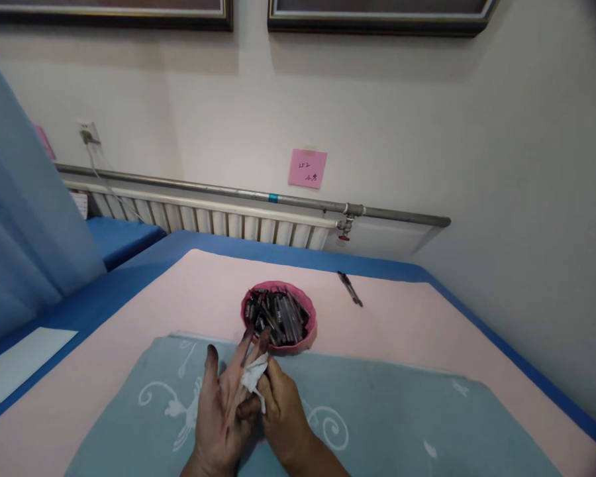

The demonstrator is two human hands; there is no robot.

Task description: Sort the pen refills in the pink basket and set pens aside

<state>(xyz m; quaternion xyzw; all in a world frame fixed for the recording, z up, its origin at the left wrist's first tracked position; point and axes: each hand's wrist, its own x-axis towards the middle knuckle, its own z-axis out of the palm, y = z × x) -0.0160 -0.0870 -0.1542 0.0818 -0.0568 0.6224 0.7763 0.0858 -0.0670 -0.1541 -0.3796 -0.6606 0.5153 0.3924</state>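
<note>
My left hand (223, 404) is held palm up with its fingers apart, and dark stains mark the fingertips. Pinched in my right hand (285, 411) is a crumpled white tissue (253, 374), pressed against the left hand's fingers. Just beyond the fingertips stands a pink oval basket (312, 331) filled with several dark and clear pen parts (281, 317). Both hands are above a blue-green cloth (377, 404) with white swirls.
Dark pens (350, 289) lie right of the basket on a pink sheet (392, 311). A white sheet of paper (22, 361) rests at the left. Behind the table are a radiator (233, 224) and a metal pipe (193, 186). A blue curtain (24, 199) hangs at the left.
</note>
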